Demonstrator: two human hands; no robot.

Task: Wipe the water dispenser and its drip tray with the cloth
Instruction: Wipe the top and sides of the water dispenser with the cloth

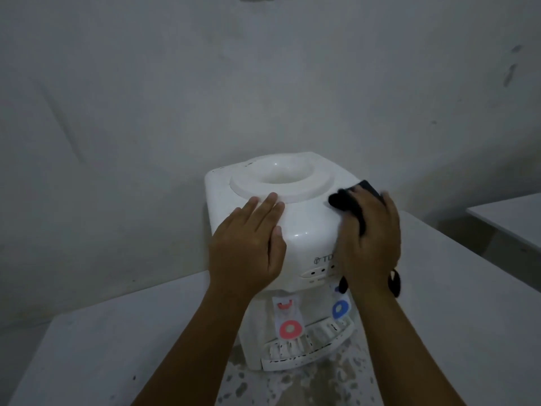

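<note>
Our flat left hand (248, 244) steadies the light, slippery tabletop water dispenser (304, 230); atop its right shoulder, our right hand (369, 238) presses the soft black cloth (348, 200).

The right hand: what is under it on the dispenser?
Under the right hand lies a dark cloth, pressed on the upper right side of the white water dispenser. Only the cloth's edges show past the fingers; the rest, and the surface beneath, is covered.
</note>
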